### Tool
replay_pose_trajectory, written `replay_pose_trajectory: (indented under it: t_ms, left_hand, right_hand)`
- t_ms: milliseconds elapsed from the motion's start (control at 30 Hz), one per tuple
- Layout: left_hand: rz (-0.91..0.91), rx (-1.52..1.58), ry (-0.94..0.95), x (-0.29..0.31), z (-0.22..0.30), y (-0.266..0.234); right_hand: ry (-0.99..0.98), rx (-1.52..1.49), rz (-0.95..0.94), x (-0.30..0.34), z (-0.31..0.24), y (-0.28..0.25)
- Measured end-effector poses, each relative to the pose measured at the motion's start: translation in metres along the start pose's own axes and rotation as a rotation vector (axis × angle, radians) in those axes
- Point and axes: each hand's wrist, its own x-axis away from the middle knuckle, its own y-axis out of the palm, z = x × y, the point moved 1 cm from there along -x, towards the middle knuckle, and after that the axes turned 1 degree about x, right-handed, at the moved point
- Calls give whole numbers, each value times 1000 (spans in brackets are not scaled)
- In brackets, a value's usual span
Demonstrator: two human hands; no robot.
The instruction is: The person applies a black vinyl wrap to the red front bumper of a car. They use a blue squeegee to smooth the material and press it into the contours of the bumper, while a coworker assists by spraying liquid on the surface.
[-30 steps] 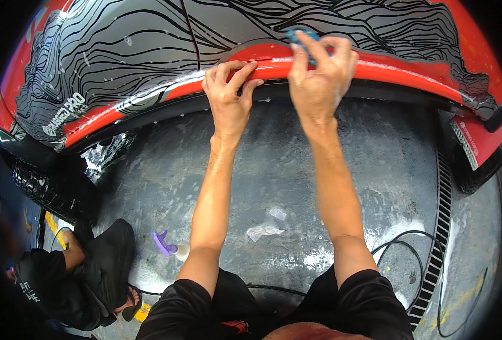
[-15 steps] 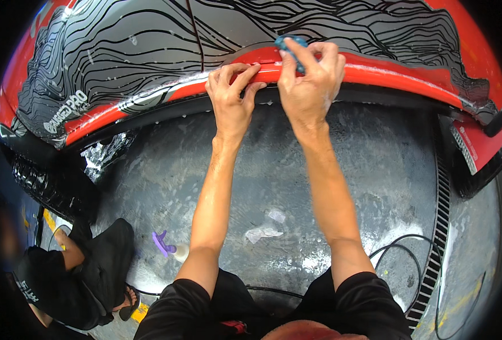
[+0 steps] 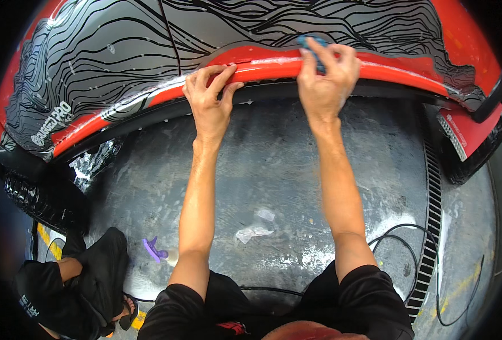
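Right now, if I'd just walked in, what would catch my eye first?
Probably the vehicle's gray side panel, covered in wavy black lines, curving across the top. Along its red lower edge, the left hand rests its fingertips while the right hand holds a blue pad. At lower left, a person in black sits near a purple-topped bottle.

Smooth, glossy red car sill (image 3: 269, 70)

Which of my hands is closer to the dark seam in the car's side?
Left. Your left hand touches the red sill just right of the lower end of the seam; your right hand, holding the blue pad, is farther right.
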Motion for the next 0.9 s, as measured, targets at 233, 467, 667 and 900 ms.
replay_pose_trajectory:
  t_ms: [233, 467, 667, 900]
  left_hand:
    - [17, -3, 10, -1, 0, 2]
    - [20, 3, 12, 2, -1, 1]
    - [-5, -16, 13, 2, 0, -1]
    - [-7, -35, 36, -2, 1, -2]
  right_hand:
    - [-40, 3, -47, 12, -20, 9]
    - [55, -18, 76, -5, 9, -2]
    - [96, -12, 83, -5, 13, -5]
    - [83, -64, 81, -8, 5, 0]
